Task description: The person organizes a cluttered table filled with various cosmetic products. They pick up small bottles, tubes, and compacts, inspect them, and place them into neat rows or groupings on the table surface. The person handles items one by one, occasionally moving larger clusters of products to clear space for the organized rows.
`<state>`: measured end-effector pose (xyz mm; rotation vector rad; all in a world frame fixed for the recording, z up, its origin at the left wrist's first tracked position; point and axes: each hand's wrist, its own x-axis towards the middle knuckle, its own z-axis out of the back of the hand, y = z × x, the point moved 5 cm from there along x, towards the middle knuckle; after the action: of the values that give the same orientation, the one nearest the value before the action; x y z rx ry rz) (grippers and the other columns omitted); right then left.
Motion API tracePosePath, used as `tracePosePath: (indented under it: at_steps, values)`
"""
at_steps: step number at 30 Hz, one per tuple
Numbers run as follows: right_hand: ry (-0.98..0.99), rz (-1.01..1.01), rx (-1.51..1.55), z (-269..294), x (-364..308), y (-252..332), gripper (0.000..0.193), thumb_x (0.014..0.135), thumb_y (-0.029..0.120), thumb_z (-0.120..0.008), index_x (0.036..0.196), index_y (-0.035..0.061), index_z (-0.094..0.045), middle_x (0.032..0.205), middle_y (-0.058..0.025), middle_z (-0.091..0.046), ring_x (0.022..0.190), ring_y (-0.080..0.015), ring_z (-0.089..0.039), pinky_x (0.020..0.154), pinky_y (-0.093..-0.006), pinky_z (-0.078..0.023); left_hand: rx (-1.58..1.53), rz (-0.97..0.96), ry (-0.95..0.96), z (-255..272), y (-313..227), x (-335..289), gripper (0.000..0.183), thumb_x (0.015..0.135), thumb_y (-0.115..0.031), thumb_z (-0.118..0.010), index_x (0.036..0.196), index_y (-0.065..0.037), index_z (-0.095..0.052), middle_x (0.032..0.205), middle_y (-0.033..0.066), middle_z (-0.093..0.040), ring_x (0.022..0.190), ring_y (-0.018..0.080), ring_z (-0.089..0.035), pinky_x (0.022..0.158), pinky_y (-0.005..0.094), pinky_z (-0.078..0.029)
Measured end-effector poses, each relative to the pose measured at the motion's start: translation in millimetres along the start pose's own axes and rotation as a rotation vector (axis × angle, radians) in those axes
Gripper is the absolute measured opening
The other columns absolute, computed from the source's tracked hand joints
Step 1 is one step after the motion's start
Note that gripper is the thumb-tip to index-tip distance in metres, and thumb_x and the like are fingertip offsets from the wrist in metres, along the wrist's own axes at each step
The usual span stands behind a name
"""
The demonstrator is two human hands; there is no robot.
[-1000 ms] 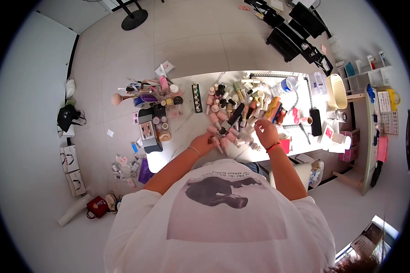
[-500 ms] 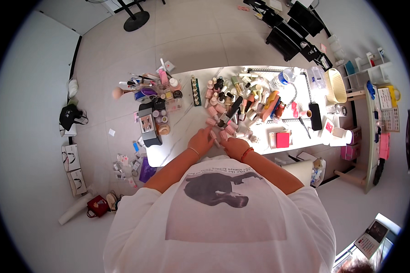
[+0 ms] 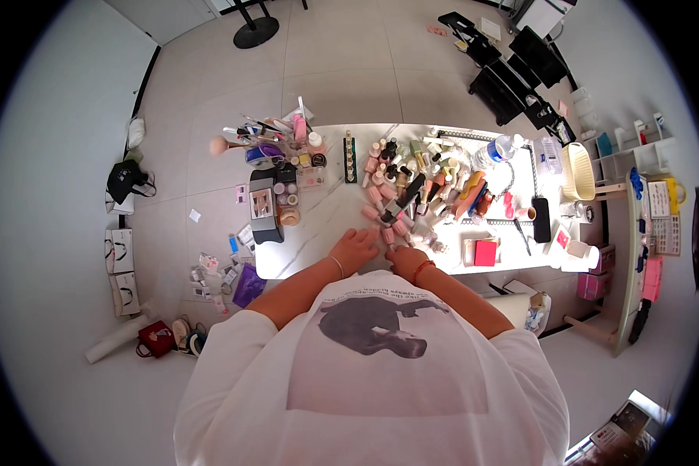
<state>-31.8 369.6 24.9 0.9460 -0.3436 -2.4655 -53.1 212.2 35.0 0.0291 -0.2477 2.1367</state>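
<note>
My left hand (image 3: 355, 250) rests low over the white table's near edge, fingers partly spread, with no bottle visible in it. Close beside it, my right hand (image 3: 408, 262) has its fingers curled together; whatever is under them is hidden. Just beyond its fingertips stands a pink nail polish bottle (image 3: 388, 236), at the near end of a heap of nail polish bottles (image 3: 374, 194) in pink, cream and dark tones. Across the heap lies a long black object (image 3: 405, 198). I cannot make out whether the right fingertips touch the pink bottle.
On the left stand a dark palette case (image 3: 267, 221), small jars (image 3: 289, 217) and a brush holder (image 3: 266, 153). A narrow green strip with small bottles (image 3: 350, 158) lies left of the heap. Rightward are a red box (image 3: 485, 253), a phone (image 3: 541, 220) and a cream basket (image 3: 577, 172).
Both hands have drawn back slightly toward me, away from the heap. The pink bottle that lay between them no longer shows there. The whole view has shifted a little.
</note>
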Motion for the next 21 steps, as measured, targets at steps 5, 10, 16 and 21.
tracePosePath:
  at_steps: [5,10,16,21]
  values:
    - [-0.093,0.013,0.03,15,-8,5,0.022,0.09,0.019,-0.058,0.111,0.0135,-0.06,0.101,-0.0154,-0.063,0.093,-0.0358,-0.066,0.079,-0.046,-0.054,-0.021,-0.061,0.032,0,4,4,0.013,0.079,-0.02,-0.06,0.09,-0.019,-0.067,0.122,0.0082,-0.056,0.11,0.0233,-0.054,0.086,0.0387,-0.043]
    - [-0.265,0.007,0.102,32,-18,5,0.019,0.091,0.014,-0.054,0.108,0.0141,-0.06,0.094,-0.0142,-0.064,0.087,-0.0357,-0.066,0.074,-0.0468,-0.053,-0.062,-0.055,0.022,13,8,4,0.012,0.079,-0.021,-0.063,0.091,-0.021,-0.066,0.111,0.0014,-0.06,0.099,0.0191,-0.058,0.079,0.0376,-0.043]
    - [-0.508,-0.006,0.146,38,-24,-5,0.016,0.091,0.012,-0.05,0.104,0.0133,-0.059,0.091,-0.0146,-0.066,0.081,-0.0353,-0.068,0.067,-0.0477,-0.053,-0.177,0.144,-0.119,41,30,8,0.014,0.083,-0.024,-0.069,0.095,-0.017,-0.068,0.093,0.0029,-0.065,0.087,0.0213,-0.063,0.075,0.0383,-0.044]
    - [-0.496,-0.054,0.146,35,-24,-5,0.014,0.092,0.013,-0.049,0.103,0.0123,-0.058,0.087,-0.0146,-0.066,0.081,-0.0353,-0.068,0.067,-0.0483,-0.053,-0.275,0.328,-0.274,47,75,1,0.015,0.085,-0.022,-0.068,0.095,-0.01,-0.068,0.082,0.0095,-0.066,0.078,0.0316,-0.064,0.069,0.0434,-0.048]
